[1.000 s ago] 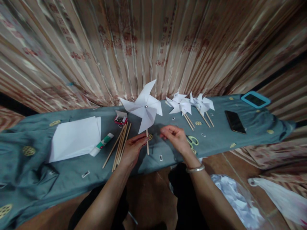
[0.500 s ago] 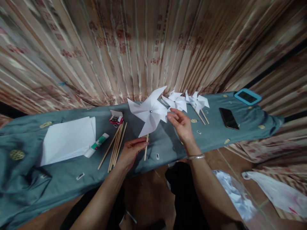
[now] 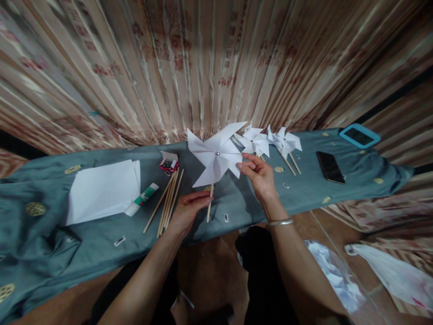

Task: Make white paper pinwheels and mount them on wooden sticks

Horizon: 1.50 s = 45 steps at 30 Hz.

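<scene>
A white paper pinwheel (image 3: 219,155) with a small silver pin head at its centre stands upright over the table. My left hand (image 3: 190,210) is closed round its thin wooden stick (image 3: 209,205), pinching it below the blades. At the right edge of the pinwheel, the thumb and index finger of my right hand (image 3: 259,176) close on a paper blade. Behind lie more white pinwheels, one (image 3: 253,140) partly covered by the held one and others (image 3: 286,141) overlapping farther right.
Left on the cloth-covered table (image 3: 101,237) are white paper sheets (image 3: 103,192), a glue stick (image 3: 142,199), several wooden sticks (image 3: 169,203) and a small open red box (image 3: 168,162). A black phone (image 3: 330,167) and blue-framed device (image 3: 359,136) lie right. Plastic bags (image 3: 333,273) sit on the floor.
The whole view has shifted slightly, so things appear farther right. The pinwheel's blades have turned a little, and my right fingers have come closer together at a blade's edge.
</scene>
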Each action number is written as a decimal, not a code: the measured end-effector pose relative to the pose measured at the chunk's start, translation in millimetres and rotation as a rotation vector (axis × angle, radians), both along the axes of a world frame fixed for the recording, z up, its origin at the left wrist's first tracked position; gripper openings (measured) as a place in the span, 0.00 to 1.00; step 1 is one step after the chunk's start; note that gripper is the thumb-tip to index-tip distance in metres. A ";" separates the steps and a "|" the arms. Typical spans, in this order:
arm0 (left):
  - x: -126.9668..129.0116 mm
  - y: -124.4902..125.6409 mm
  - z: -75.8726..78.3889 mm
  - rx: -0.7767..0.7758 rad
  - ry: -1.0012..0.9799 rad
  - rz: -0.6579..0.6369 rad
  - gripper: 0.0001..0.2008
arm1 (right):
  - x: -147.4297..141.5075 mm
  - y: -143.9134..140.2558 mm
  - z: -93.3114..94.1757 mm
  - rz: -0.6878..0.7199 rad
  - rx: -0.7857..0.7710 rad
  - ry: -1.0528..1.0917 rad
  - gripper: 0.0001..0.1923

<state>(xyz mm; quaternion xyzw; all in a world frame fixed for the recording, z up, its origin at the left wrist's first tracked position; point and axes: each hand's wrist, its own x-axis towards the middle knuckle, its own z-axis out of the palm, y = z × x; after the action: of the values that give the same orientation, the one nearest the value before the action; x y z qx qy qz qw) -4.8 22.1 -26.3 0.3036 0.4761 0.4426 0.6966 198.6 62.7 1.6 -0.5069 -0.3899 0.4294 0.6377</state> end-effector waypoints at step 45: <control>1.7 -3.5 5.7 0.005 -0.025 0.023 0.15 | -16.0 -9.9 8.0 0.074 -0.036 -0.038 0.15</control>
<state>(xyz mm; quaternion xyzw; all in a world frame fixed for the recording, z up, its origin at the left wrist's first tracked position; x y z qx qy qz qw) -3.2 18.6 -20.6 0.2945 0.4698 0.4555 0.6965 182.7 52.9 9.6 -0.5116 -0.4126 0.4499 0.6046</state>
